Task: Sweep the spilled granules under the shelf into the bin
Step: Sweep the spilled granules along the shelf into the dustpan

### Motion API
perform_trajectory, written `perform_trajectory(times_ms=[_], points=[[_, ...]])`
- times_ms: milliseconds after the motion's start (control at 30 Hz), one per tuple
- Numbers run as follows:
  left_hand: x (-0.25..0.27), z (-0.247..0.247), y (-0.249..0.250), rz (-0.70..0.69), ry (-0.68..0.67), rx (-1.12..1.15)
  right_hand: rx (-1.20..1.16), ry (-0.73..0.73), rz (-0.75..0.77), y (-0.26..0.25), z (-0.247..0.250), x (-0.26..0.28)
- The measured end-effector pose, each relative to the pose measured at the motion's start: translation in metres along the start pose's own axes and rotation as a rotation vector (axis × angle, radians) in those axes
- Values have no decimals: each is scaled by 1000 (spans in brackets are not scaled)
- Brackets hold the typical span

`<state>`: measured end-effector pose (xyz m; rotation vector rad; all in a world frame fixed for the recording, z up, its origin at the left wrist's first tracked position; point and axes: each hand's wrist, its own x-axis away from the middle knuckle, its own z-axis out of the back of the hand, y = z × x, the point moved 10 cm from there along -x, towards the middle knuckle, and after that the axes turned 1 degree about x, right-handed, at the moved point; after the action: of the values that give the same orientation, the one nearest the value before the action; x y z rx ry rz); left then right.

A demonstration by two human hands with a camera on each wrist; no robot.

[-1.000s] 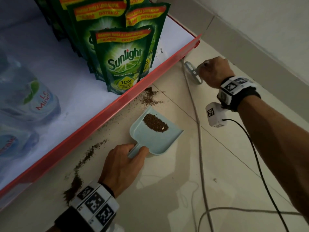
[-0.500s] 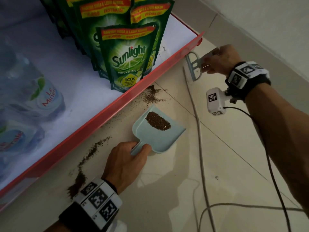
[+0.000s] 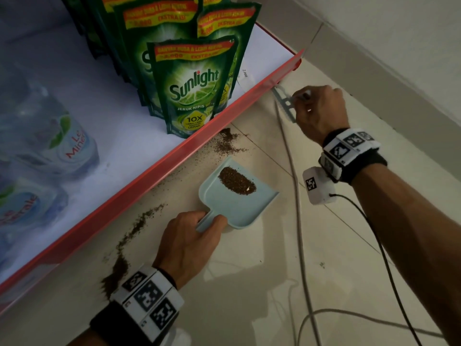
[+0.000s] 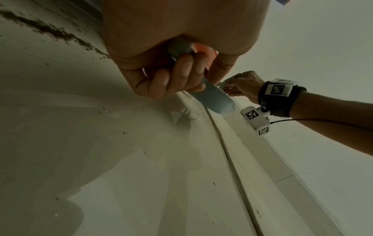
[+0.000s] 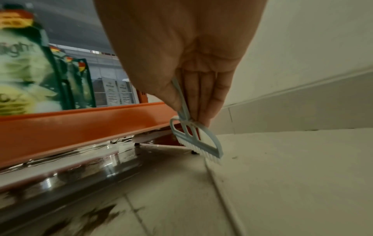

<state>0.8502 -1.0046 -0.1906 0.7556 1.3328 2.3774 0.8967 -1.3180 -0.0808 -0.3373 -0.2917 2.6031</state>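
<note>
My left hand [image 3: 189, 242] grips the handle of a light blue dustpan [image 3: 239, 203] lying on the tiled floor, with a heap of brown granules [image 3: 237, 181] in its pan. More spilled granules [image 3: 227, 143] lie ahead of the pan by the red shelf edge [image 3: 154, 166], and a second trail of granules [image 3: 124, 248] runs left of my left wrist. My right hand [image 3: 320, 109] pinches the handle of a small light blue brush [image 5: 198, 140], held near the shelf's far corner, its white bristles pointing down just above the floor. No bin is in view.
Green Sunlight pouches [image 3: 192, 83] and water bottles [image 3: 50, 138] stand on the low white shelf. A grey cable [image 3: 296, 196] runs along the floor to the right of the dustpan. A wall with a tiled skirting [image 3: 399, 78] closes the right side.
My right hand with the brush has moved away from the dustpan toward the shelf's far corner. The dustpan and left hand have stayed in place.
</note>
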Motion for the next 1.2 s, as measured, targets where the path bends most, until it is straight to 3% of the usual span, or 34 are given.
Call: perform_trajectory(times_ms=[167, 300, 567, 700, 867, 1000, 1100, 1200], points=[[1, -4, 0, 12, -7, -2, -213, 36, 151, -37, -28, 48], [0, -6, 0, 17, -11, -7, -164, -10, 227, -48, -66, 65], [0, 1, -4, 34, 0, -14, -26, -51, 95, -16, -61, 13], [1, 0, -5, 25, 3, -11, 130, -150, 22, 10, -61, -4], [0, 0, -6, 25, 6, -19, 151, -193, -97, 31, -50, -14], [0, 1, -6, 27, 6, -3, 132, -276, -32, 13, -47, -7], [1, 1, -5, 13, 7, -7, -15, -334, 14, -7, -33, 0], [2, 2, -4, 8, 4, -14, -17, -251, 4, -12, -11, -10]])
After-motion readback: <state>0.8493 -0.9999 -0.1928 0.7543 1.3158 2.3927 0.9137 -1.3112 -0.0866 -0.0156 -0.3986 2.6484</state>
